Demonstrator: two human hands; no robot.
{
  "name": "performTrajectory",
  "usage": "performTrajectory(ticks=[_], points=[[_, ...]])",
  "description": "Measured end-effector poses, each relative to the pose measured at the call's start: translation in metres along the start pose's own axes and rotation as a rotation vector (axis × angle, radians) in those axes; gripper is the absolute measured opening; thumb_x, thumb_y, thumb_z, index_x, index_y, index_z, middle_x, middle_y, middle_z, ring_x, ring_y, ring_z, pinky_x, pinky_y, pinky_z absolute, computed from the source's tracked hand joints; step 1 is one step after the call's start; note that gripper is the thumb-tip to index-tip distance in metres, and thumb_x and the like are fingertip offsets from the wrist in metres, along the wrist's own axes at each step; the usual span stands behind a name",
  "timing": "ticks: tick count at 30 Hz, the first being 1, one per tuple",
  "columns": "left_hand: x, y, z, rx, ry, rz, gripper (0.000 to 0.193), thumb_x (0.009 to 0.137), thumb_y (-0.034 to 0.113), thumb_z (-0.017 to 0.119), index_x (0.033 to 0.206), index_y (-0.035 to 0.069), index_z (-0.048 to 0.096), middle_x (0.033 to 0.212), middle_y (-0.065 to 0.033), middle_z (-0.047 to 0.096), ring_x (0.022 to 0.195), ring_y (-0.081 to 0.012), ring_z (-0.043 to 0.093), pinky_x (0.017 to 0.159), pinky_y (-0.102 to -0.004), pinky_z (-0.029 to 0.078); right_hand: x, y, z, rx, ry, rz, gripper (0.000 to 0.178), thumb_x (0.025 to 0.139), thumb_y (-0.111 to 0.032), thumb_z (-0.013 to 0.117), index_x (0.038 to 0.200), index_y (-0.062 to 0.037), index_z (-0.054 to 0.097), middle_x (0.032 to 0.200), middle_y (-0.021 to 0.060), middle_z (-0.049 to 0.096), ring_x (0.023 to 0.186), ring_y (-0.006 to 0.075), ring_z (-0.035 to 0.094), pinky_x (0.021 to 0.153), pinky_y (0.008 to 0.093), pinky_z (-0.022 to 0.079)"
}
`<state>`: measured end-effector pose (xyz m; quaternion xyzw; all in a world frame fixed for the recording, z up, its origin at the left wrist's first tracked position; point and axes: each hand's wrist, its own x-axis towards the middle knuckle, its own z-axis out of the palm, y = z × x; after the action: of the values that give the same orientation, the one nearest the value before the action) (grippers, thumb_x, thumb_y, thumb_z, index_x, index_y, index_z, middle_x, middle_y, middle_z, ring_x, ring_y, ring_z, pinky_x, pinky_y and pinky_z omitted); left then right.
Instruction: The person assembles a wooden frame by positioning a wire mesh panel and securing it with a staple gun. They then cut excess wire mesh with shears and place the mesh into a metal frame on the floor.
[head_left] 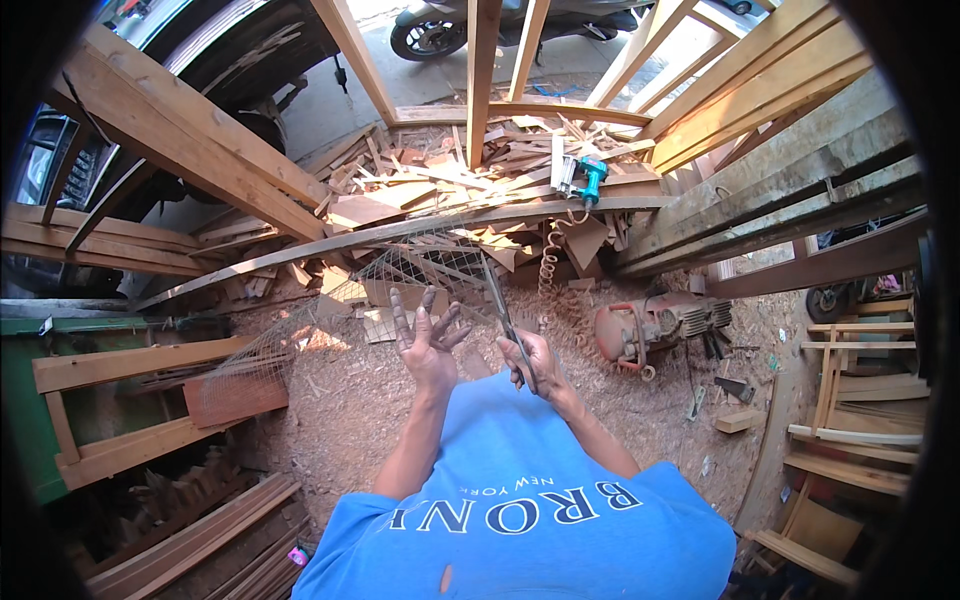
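Fingers spread and palm turned up, my left hand (428, 347) is raised in front of my blue shirt and holds nothing. My right hand (533, 364) is wrapped round the handles of what looks like a pair of long, dark metal shears (498, 298), whose slim end points up and away from me. A sheet of thin wire mesh (390, 268) stretches beyond my left hand and down to the left. Part of it lies behind my fingers, and whether they touch it is hard to make out.
A long wooden beam (400, 235) crosses ahead, before a heap of wood offcuts (420, 180). A teal power tool (592, 178) rests there, with a coiled hose (548, 258) below. To the right sits a red compressor (640, 335). Wood shavings (340, 430) cover the floor.
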<state>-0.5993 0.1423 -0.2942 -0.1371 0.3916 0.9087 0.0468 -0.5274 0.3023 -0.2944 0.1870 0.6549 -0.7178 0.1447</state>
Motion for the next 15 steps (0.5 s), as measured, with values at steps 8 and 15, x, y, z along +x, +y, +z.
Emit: performTrajectory(ticks=[8,15], points=[[-0.005,-0.003,0.000,-0.019,0.016,-0.093,0.062,0.101,0.017,0.047,0.153,0.028,0.015,0.137,-0.0187,0.050,0.101,-0.0320,0.067,0.065,-0.0448,0.065,0.005,-0.002,0.004,-0.153,0.054,-0.072,0.036,0.085,-0.035,0.063,0.083,0.0005,0.058,0.059,0.0038,0.054,0.048,0.0109,0.053,0.045,0.0282,0.042],[-0.008,-0.004,-0.001,0.031,0.011,-0.105,0.059,0.101,0.014,0.045,0.152,0.027,0.018,0.137,-0.0188,0.050,0.102,-0.0302,0.066,0.069,-0.0450,0.065,0.015,0.000,0.007,-0.231,0.142,-0.111,0.035,0.085,-0.034,0.064,0.078,0.0000,0.058,0.057,0.0040,0.053,0.047,0.0109,0.052,0.044,0.0287,0.040]])
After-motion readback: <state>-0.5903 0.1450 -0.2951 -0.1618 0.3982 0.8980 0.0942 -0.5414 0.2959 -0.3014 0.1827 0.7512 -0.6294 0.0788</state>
